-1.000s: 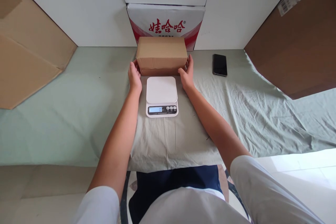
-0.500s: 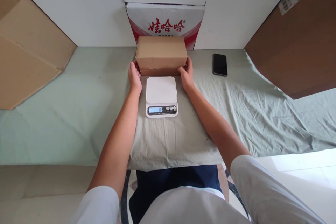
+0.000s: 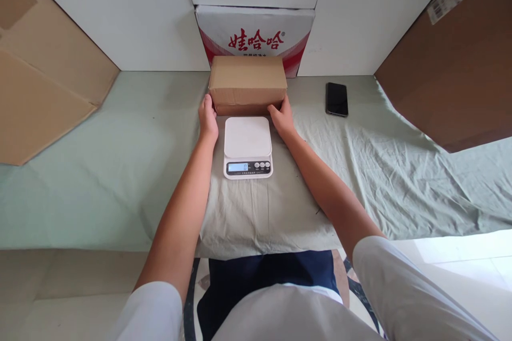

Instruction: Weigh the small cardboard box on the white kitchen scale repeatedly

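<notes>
A small brown cardboard box (image 3: 247, 81) rests on the green cloth just behind a white digital scale (image 3: 247, 145) whose display reads 0. My left hand (image 3: 208, 116) presses against the box's lower left corner, fingers curled round its side. My right hand (image 3: 281, 116) grips the lower right corner in the same way. Both hands flank the far end of the scale, whose weighing plate is bare.
A black phone (image 3: 336, 99) lies right of the box. A red-and-white printed carton (image 3: 255, 33) stands behind it among white boxes. Large brown cartons (image 3: 38, 77) lean at the left and at the right (image 3: 452, 64). The wrinkled green cloth (image 3: 108, 170) covers the surface.
Both hands have slid slightly inward and down along the box's front corners. The box and the scale have stayed where they were.
</notes>
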Motion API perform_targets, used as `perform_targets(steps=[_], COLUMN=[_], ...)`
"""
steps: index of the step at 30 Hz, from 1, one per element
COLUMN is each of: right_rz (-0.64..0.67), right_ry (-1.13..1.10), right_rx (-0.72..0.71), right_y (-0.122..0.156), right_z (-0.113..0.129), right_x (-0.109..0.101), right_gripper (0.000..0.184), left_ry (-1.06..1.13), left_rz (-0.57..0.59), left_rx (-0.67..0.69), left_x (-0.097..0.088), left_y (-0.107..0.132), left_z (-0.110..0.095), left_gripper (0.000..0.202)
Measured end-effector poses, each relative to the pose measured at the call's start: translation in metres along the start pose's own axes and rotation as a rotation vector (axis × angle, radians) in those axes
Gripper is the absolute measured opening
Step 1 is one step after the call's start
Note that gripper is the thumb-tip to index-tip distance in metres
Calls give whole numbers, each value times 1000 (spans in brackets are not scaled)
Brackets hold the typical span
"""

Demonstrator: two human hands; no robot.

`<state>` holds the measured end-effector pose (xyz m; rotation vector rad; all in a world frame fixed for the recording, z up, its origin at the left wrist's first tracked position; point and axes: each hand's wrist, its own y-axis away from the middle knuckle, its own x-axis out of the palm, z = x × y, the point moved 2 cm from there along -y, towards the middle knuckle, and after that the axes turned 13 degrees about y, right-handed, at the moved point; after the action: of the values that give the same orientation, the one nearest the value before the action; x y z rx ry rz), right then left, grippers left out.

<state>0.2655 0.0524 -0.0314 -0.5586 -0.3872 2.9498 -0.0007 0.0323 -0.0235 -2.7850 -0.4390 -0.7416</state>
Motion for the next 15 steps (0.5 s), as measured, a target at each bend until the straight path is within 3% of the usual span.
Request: perform_targets(steps=[7,15], right_rz=[10,72], right_ry=[13,60], right_rx=[-90,-265], right_y=[3,1], right_z=[10,61], right_x=[-4,-28], right_gripper=[95,101], left_ry=[-25,2], left_rz=[-24,115], left_rx=[14,115], left_x=[-3,1], left_y=[3,12], left_z=[-6,-62], left_gripper=[71,69])
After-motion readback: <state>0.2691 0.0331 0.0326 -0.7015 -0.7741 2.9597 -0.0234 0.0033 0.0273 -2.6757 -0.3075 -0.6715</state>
